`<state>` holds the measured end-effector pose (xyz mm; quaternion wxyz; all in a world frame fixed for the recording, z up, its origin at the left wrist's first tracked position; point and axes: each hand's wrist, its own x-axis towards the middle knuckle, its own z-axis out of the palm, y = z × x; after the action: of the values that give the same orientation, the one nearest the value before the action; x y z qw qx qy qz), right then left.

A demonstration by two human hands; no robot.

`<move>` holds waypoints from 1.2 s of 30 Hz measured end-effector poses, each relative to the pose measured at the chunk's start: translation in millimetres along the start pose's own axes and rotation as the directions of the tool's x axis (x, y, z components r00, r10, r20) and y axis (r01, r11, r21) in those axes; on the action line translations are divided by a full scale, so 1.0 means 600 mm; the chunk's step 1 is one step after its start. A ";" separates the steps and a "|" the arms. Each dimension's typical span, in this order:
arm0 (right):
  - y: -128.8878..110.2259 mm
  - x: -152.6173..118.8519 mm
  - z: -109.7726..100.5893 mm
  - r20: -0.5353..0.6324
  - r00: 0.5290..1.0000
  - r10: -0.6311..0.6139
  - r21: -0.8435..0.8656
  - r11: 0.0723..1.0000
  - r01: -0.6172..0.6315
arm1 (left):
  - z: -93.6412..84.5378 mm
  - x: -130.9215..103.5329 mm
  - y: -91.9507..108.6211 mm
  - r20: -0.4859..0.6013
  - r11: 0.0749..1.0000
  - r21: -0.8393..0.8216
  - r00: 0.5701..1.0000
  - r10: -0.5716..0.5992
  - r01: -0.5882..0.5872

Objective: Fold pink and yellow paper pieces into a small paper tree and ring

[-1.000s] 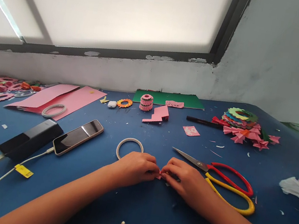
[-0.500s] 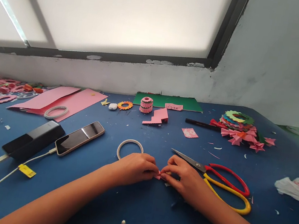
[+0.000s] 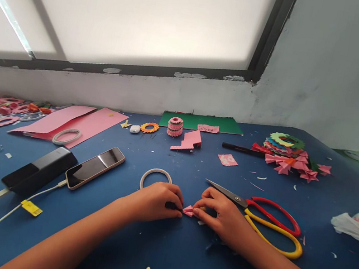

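A small folded piece of pink paper [image 3: 188,210] lies low over the blue table, between my two hands. My right hand [image 3: 219,212] pinches its right end between thumb and forefinger. Just left of the paper is my left hand [image 3: 159,202], thumb and fingers parted, the fingertips close to the paper's left tip. Behind my left hand lies a roll of white tape [image 3: 158,170], partly covered by the hand. Scissors [image 3: 256,210] with one red and one yellow handle rest beside my right hand, their blades toward the middle.
A phone [image 3: 95,168] and a black power bank [image 3: 39,169] with white cables lie at left. Pink sheets [image 3: 98,125] hold another tape roll [image 3: 66,136]. Toward the back stand stacked pink paper rings [image 3: 175,127], a black pen [image 3: 242,150] and folded paper stars [image 3: 295,164]. A plastic bag [image 3: 358,227] is at right.
My left thumb and fingers have parted and drawn slightly left off the pink paper, showing more of it. My right hand keeps its pinch in the same place.
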<state>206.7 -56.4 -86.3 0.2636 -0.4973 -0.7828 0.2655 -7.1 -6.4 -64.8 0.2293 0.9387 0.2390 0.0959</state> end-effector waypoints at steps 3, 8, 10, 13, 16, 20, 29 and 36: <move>0.000 -0.001 0.001 -0.008 1.000 -0.014 -0.002 1.000 0.014 | 0.006 0.000 0.002 -0.014 1.000 0.012 1.000 -0.006 0.006; -0.002 -0.001 0.000 -0.010 1.000 -0.022 -0.012 1.000 0.022 | 0.008 0.000 0.004 -0.026 1.000 0.003 1.000 -0.009 0.009; -0.002 -0.001 0.000 -0.007 1.000 -0.019 -0.013 1.000 0.019 | 0.008 0.000 0.003 -0.029 1.000 0.004 1.000 -0.012 0.012; -0.001 0.000 0.000 -0.005 1.000 -0.013 -0.011 1.000 0.013 | 0.011 0.001 0.001 -0.034 1.000 0.019 0.999 -0.022 0.023; 0.000 -0.001 0.000 -0.004 1.000 -0.011 -0.010 1.000 0.011 | 0.014 0.001 -0.001 -0.039 0.998 0.042 0.998 -0.041 0.042; -0.001 -0.002 0.000 -0.004 1.000 -0.016 -0.012 1.000 0.016 | 0.010 0.003 0.003 -0.051 0.996 0.064 0.997 -0.065 0.069; 0.006 0.000 0.005 -0.022 1.000 -0.018 -0.036 0.999 0.017 | 0.027 0.019 0.022 -0.159 0.980 0.158 0.983 -0.097 0.122; 0.004 -0.002 0.003 -0.015 1.000 -0.010 -0.037 0.999 0.009 | 0.034 0.020 0.011 -0.141 0.983 0.176 0.990 -0.028 0.053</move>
<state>207.4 -57.1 -89.2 0.2614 -0.5004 -0.7879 0.2458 11.7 -13.6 -78.8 0.1286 0.9416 0.2811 0.1338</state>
